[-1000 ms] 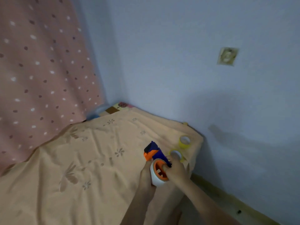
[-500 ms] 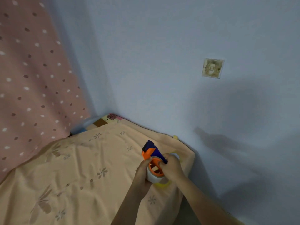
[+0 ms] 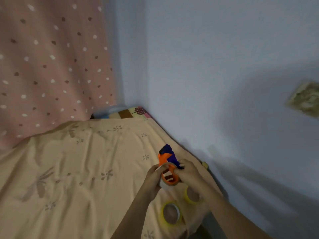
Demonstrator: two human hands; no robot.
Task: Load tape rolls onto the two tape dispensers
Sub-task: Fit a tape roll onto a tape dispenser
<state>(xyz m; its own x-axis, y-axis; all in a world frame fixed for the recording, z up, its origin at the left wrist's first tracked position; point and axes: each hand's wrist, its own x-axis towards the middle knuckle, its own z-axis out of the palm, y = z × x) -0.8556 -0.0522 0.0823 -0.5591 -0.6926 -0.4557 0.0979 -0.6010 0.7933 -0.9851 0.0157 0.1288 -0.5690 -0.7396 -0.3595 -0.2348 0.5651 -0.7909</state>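
- Dispenser point(image 3: 166, 156), orange and dark blue, is held up in the lower centre of the frame, above the bed point(image 3: 72, 169), with its blue end pointing toward the upper part of the frame.
- A white roll point(image 3: 164, 184) is seen seated around the orange hub point(image 3: 170, 175) of the dispenser; only part of its pale side is visible between the hands.
- The left hand point(image 3: 153, 176) is closed around the left side of the white roll and the hub, with the fingers curled over the roll's edge.
- The right hand point(image 3: 189, 171) is closed on the right side of the same dispenser, its fingers pressed against the hub and the blue body; how firm the grip is cannot be told because of blur.
- Two yellow rolls are laid flat on the bed below the hands: one point(image 3: 171, 213) near the lower centre, and a second point(image 3: 190, 195) just beside it to the upper right, partly hidden by the right forearm.
- The two yellow rolls are seen close together but not touching.
- The bed is covered by a peach sheet with a faint flower print, and its corner is set against a blue-grey wall point(image 3: 207, 66).
- A pink dotted curtain point(image 3: 48, 62) is hung at the upper left of the frame.
- A blurred wall plate point(image 3: 306, 100) is seen at the right edge.
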